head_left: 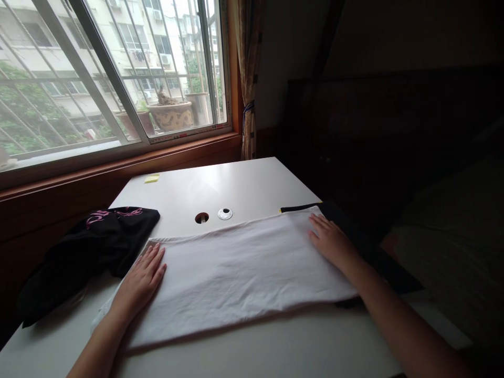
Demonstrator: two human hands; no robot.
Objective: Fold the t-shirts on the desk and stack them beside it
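Observation:
A white cloth garment [236, 268], folded into a long flat strip, lies across the table in front of me. My left hand [145, 275] rests flat on its left end, fingers stretched toward the far edge. On the far right corner of the cloth lies my right hand [333, 241], palm down with the fingers extended. Small wrinkles run along the near side of the fabric. What kind of garment it is cannot be made out. Dark fabric [378, 262] with a yellow-tipped edge sticks out from under the right end.
A black garment with pink print [94, 247] lies crumpled at the table's left edge. Beyond the cloth, the white table [252, 184] has a round hole [202, 218], a round silver-and-black piece [225, 213] and a yellow sticky note [151, 178]. A barred window [118, 79] stands behind.

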